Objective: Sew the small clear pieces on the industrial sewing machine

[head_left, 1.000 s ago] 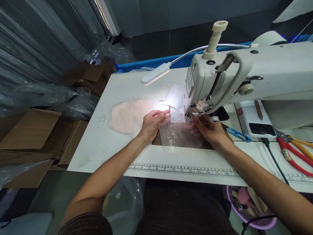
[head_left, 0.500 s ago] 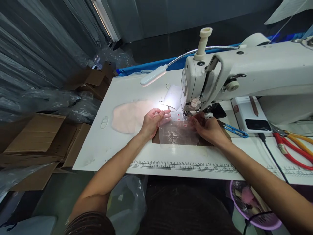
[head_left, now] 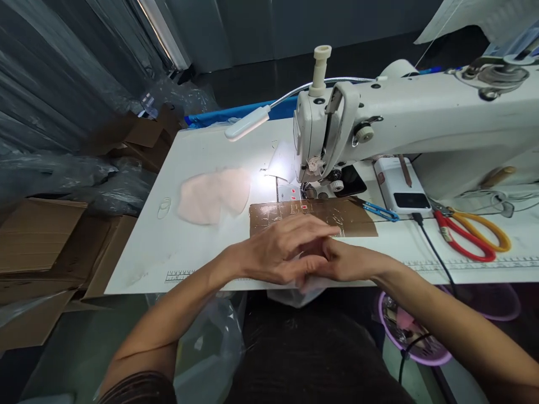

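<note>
My left hand point(head_left: 280, 252) is over the table's front edge, its fingers stretched out across my right hand and its thumb apart. My right hand point(head_left: 341, 261) has its fingers curled together against the left palm. Below both hands a sheer whitish piece of fabric point(head_left: 297, 296) hangs over the edge; my right fingers seem closed on it, though the grip is partly covered. Just behind the hands lies a brown taped board point(head_left: 353, 219), in front of the needle area of the white sewing machine point(head_left: 315, 132).
Pale pink sheer fabric pieces point(head_left: 214, 196) lie on the white table point(head_left: 138, 247) at left. A lamp point(head_left: 248, 123) lights the needle. Right of the machine head are blue thread snips point(head_left: 381, 211), a white device point(head_left: 402, 188) and red-and-yellow-handled scissors point(head_left: 467, 233). A purple basket point(head_left: 381, 308) stands below.
Both hands have come back from the needle area to the table's front edge and met. The sheer fabric has left the brown board and now hangs under them. The view has shifted right.
</note>
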{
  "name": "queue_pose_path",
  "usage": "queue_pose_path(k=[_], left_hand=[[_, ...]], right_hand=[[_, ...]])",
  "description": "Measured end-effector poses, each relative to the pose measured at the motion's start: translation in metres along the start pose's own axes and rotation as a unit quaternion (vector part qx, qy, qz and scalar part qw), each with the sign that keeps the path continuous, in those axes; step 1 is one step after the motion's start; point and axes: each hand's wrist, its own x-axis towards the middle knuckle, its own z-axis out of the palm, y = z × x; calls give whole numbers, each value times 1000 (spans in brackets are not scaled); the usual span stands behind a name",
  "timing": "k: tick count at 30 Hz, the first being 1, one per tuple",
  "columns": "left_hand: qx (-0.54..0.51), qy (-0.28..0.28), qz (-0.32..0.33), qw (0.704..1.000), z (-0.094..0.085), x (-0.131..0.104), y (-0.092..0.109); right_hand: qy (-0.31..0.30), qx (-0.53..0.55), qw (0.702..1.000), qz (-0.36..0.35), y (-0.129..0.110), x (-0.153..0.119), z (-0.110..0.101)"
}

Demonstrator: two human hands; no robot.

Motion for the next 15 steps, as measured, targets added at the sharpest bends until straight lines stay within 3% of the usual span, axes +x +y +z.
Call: queue_pose_path(k=[3,5,7,9,11,15], left_hand=[[-21,-66,-64,996,-9,-9,-11],[-63,-91,-104,988,-12,-16,-18],[-101,-82,-134,982,-16,-21,-24],[-117,-47,-168,978,-19,-22,-31],[-105,11,-211,972,-22,-22,-41],[78,111,-269,953,-23,-20,-66]], right_hand=[[-111,22,992,60,-4,-13,-2],[-133,21,987,91,-8,-22,-13],[-113,6,988,109,-12,-28,-30],[-54,-21,993,105,-13,-28,-51],[42,-51,994,86,-11,-23,-71],[260,-135,956,33,5,-3,-100]])
